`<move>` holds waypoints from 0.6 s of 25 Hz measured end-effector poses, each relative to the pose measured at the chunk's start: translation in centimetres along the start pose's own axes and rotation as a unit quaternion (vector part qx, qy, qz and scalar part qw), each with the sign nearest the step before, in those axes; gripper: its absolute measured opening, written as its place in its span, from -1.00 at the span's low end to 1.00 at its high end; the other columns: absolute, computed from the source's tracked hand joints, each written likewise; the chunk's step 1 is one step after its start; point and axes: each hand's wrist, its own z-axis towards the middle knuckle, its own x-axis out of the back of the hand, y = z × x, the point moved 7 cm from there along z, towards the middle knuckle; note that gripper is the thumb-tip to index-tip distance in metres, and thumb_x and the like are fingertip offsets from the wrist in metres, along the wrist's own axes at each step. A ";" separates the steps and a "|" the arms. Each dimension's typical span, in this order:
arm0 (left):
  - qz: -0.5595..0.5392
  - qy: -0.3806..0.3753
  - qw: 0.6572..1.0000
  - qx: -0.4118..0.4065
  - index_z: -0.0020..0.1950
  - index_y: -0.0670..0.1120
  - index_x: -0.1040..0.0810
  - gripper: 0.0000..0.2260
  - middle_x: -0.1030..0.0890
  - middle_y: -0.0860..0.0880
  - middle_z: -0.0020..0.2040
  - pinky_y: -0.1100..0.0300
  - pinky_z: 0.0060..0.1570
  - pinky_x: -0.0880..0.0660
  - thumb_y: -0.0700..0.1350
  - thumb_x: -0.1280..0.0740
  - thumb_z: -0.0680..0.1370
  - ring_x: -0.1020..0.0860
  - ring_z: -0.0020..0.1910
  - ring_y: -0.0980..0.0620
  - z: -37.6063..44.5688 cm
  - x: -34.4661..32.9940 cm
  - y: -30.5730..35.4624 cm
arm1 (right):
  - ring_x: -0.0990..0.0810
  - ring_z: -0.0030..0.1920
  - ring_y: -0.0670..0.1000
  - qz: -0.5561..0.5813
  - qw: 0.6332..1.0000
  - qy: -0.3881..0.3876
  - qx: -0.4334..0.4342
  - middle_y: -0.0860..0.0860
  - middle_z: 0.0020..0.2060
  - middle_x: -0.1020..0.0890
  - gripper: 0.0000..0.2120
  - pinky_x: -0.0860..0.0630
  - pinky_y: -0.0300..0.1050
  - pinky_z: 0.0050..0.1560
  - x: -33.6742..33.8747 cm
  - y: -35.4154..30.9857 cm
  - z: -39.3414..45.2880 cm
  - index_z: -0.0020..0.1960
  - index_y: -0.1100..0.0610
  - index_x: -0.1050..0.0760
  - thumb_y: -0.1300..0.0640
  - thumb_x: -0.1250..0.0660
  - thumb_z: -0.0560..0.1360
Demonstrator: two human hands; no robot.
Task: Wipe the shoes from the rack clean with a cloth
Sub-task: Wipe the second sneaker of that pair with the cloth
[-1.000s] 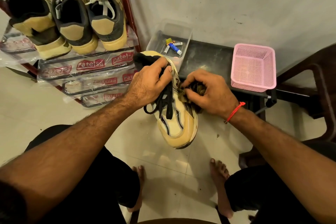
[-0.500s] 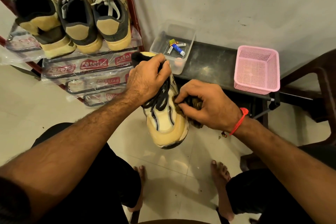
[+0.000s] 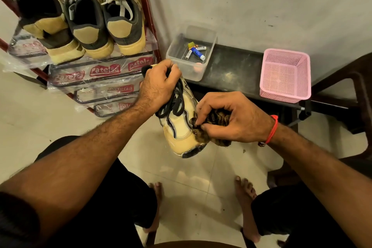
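Shoe (image 3: 181, 127) held in mid-air above the floor, toe toward the body, long axis running away. Left hand (image 3: 159, 86) gripping laces at the far end. Right hand (image 3: 231, 119) pinching cloth (image 3: 203, 137) against the right flank, seemingly near the toe.

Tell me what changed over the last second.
The right hand slid the cloth down the shoe from beside the laces toward the toe. The left hand kept its grip at the shoe's collar. Three shoes on the rack stayed put.
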 end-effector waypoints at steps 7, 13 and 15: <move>0.001 -0.008 0.999 0.052 -0.28 0.01 -0.44 -0.73 -0.45 0.07 -0.36 0.11 -0.31 -0.35 -0.01 -0.24 0.63 -0.40 -0.36 0.13 0.3 -0.6 -0.6 | -0.64 -0.05 0.01 -0.023 0.998 -0.037 0.039 0.08 -0.07 -0.64 -0.92 -0.58 -0.19 0.00 0.0 -0.8 -0.5 -0.09 0.26 -0.66 0.34 -0.47 0.41; 0.036 -0.026 0.997 0.057 -0.23 0.02 -0.47 -0.74 -0.52 0.04 -0.32 0.08 -0.27 -0.46 0.05 -0.22 0.64 -0.48 -0.31 0.07 -0.8 -1.4 0.3 | -0.62 -0.07 -0.09 -0.157 0.983 0.077 -0.057 -0.03 -0.08 -0.64 -0.92 -0.62 -0.03 0.01 1.5 2.7 0.3 -0.07 0.12 -0.67 0.24 -0.46 0.44; 0.064 -0.007 0.997 0.049 -0.24 0.01 -0.46 -0.71 -0.51 0.06 -0.34 0.09 -0.30 -0.39 0.07 -0.21 0.64 -0.47 -0.33 0.09 -1.0 -1.2 0.8 | -0.63 -0.07 -0.07 -0.148 0.984 0.091 -0.046 -0.02 -0.09 -0.64 -0.93 -0.61 -0.06 0.01 1.3 1.6 0.3 -0.08 0.13 -0.66 0.23 -0.47 0.44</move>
